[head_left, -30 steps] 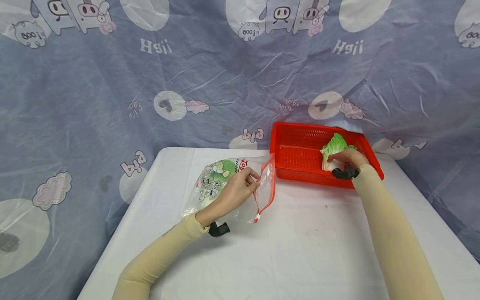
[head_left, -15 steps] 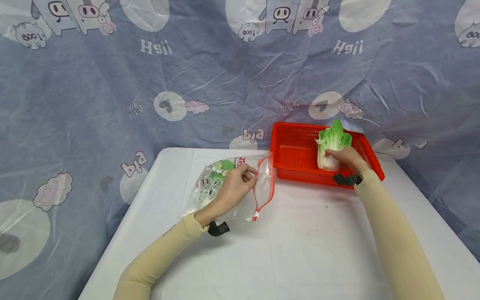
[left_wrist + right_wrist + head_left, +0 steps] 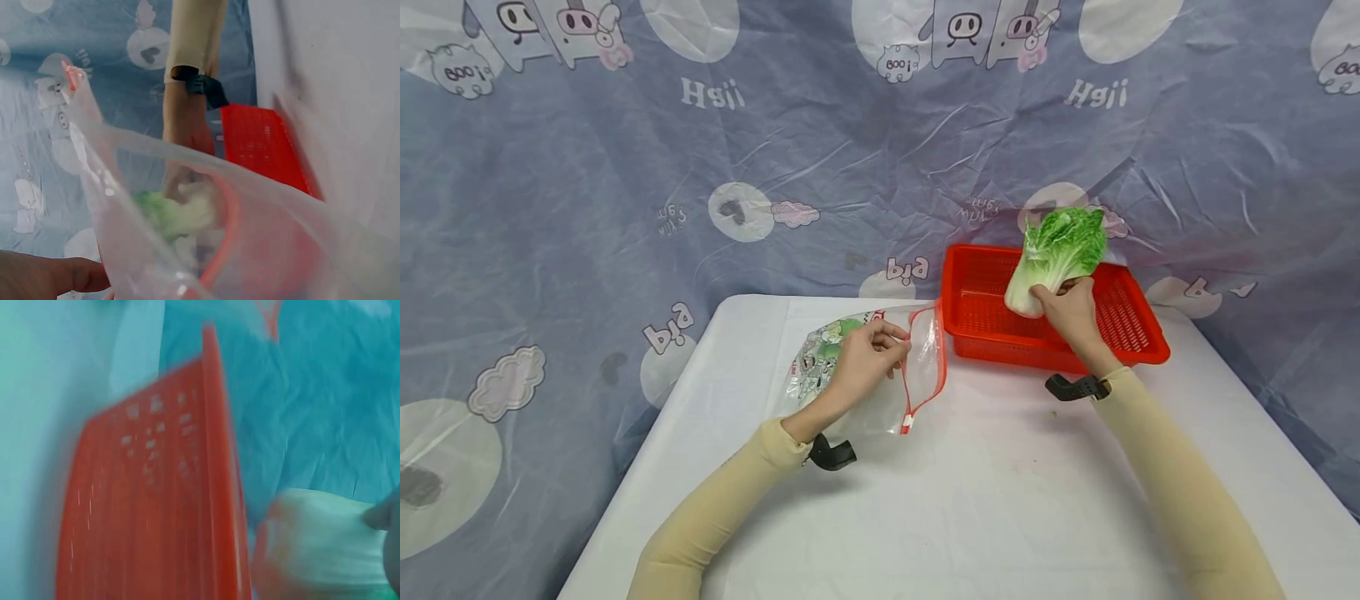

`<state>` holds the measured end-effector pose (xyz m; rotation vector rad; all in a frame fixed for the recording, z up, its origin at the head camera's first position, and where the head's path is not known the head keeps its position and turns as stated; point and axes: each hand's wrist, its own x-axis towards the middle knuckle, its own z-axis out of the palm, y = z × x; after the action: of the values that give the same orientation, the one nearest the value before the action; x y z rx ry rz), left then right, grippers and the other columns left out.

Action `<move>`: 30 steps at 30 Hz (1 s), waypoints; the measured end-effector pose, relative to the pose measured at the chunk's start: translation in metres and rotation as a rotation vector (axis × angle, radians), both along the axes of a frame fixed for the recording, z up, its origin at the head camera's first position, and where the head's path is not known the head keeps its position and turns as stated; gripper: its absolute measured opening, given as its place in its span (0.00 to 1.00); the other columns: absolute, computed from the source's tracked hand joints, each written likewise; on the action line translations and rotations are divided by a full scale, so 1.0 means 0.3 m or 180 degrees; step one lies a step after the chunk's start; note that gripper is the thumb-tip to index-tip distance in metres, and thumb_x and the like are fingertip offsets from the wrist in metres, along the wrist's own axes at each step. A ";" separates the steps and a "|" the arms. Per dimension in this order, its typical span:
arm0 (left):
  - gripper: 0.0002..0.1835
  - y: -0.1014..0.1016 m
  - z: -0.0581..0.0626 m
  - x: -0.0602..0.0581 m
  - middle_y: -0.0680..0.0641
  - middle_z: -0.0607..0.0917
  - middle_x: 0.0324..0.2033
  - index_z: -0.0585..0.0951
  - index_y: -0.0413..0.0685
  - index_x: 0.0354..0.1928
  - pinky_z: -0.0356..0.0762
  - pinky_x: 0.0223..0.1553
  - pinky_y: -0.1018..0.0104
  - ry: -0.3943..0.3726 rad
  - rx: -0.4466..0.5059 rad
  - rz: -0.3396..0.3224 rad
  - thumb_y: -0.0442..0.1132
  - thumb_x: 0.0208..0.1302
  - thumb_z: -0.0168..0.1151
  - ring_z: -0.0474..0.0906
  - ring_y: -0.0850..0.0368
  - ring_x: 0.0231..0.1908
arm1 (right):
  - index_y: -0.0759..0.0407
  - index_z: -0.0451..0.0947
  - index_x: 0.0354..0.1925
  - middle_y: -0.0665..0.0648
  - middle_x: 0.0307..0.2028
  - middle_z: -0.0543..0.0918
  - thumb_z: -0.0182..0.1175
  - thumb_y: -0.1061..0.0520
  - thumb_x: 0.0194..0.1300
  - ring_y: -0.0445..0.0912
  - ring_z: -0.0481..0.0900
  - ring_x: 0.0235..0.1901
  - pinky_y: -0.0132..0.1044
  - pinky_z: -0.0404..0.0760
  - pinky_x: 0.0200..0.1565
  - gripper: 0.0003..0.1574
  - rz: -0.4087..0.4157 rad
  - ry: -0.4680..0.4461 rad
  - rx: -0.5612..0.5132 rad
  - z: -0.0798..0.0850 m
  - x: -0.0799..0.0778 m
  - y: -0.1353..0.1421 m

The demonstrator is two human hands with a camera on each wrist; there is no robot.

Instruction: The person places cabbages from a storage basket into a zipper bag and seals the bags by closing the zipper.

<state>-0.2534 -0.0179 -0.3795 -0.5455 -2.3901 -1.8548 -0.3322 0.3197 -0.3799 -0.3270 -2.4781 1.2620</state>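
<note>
My right hand [image 3: 1070, 312] grips a leafy napa cabbage [image 3: 1054, 254] near its white base, its green leaves pointing up and away. In the head view the cabbage overlaps the red plastic basket [image 3: 1000, 354]; the right wrist view shows the pale cabbage base [image 3: 319, 544] beside the basket wall [image 3: 150, 506]. My left hand [image 3: 867, 362] pinches the edge of a clear printed zip bag [image 3: 880, 408] with red trim around its mouth. That mouth faces right, toward the basket. Through the clear film, the left wrist view shows the cabbage [image 3: 181, 212] and the right hand.
A white-covered table [image 3: 985, 517] lies under everything. Behind it hangs a blue-grey patterned cloth [image 3: 850, 150], close to the basket's back. Small green and red specks dot the table in front of the basket.
My right hand has lifted the cabbage up out of the basket and moved it left, tilting it. My left hand keeps its pinch on the bag and has shifted slightly left and up.
</note>
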 end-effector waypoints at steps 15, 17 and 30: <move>0.05 -0.014 0.015 -0.014 0.46 0.83 0.19 0.82 0.42 0.36 0.75 0.19 0.67 -0.0151 0.0242 0.0036 0.35 0.59 0.64 0.76 0.54 0.15 | 0.67 0.54 0.64 0.64 0.58 0.68 0.64 0.59 0.61 0.48 0.70 0.53 0.22 0.71 0.48 0.41 0.0951 0.0710 -0.0650 0.018 0.195 -0.315; 0.05 -0.015 0.015 -0.017 0.45 0.83 0.20 0.82 0.42 0.36 0.75 0.19 0.66 -0.0123 0.0273 0.0042 0.35 0.59 0.64 0.76 0.55 0.14 | 0.68 0.54 0.64 0.64 0.58 0.68 0.64 0.60 0.61 0.48 0.70 0.53 0.19 0.73 0.46 0.41 0.1128 0.0685 -0.0733 0.013 0.218 -0.344; 0.06 -0.024 0.019 -0.019 0.39 0.84 0.27 0.81 0.37 0.38 0.81 0.26 0.48 -0.0128 0.0474 0.0050 0.30 0.59 0.62 0.77 0.57 0.16 | 0.67 0.55 0.63 0.66 0.60 0.66 0.66 0.60 0.60 0.58 0.69 0.60 0.32 0.78 0.54 0.41 0.2164 0.0018 -0.0852 -0.107 0.293 -0.427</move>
<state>-0.2592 -0.0251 -0.3739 -0.4795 -2.2483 -2.0342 -0.2444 0.1916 -0.4119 0.5078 -2.4976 1.8423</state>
